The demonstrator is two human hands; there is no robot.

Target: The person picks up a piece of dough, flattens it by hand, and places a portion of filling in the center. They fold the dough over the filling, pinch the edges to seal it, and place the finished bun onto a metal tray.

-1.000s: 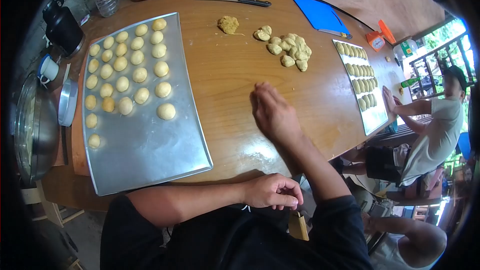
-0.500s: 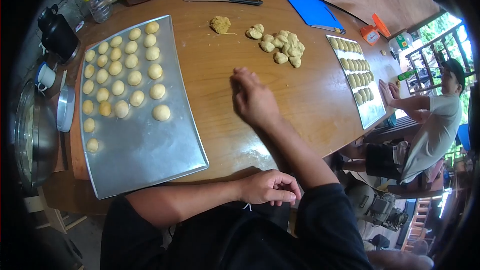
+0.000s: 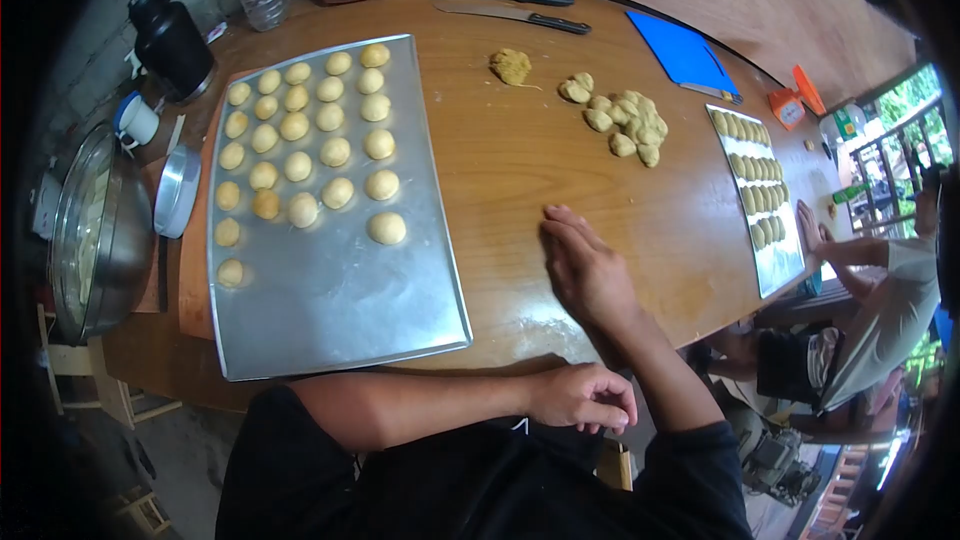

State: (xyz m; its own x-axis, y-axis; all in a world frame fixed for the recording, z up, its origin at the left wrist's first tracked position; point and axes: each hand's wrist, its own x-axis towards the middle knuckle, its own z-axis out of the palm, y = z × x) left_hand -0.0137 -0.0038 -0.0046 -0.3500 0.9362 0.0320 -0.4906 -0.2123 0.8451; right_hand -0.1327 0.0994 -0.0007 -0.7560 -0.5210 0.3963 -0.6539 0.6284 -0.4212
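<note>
My right hand (image 3: 592, 275) is over the wooden table (image 3: 500, 190), knuckles up, its fingers bent and pressed together. Whatever lies under its palm is hidden. My left hand (image 3: 582, 397) hangs at the table's near edge, fingers loosely curled with a gap to the thumb, and I see nothing in it. Left of my hands lies a metal baking tray (image 3: 340, 310) bearing rows of round dough balls (image 3: 386, 228). Beyond my right hand sit a heap of dough pieces (image 3: 635, 120) and a crumbly brown lump (image 3: 511, 66).
Two knives (image 3: 530, 17) lie at the back, with a blue board (image 3: 685, 52) to their right. A second tray (image 3: 775, 265) holds rows of oval pieces beside a co-worker (image 3: 880, 290). An orange scale (image 3: 787, 108) stands behind. At left are a steel bowl (image 3: 125, 240) and black flask (image 3: 175, 50).
The view has turned left, so everything sits further right in it. My right hand remains over the table with its fingers together; the left fingers look more curled.
</note>
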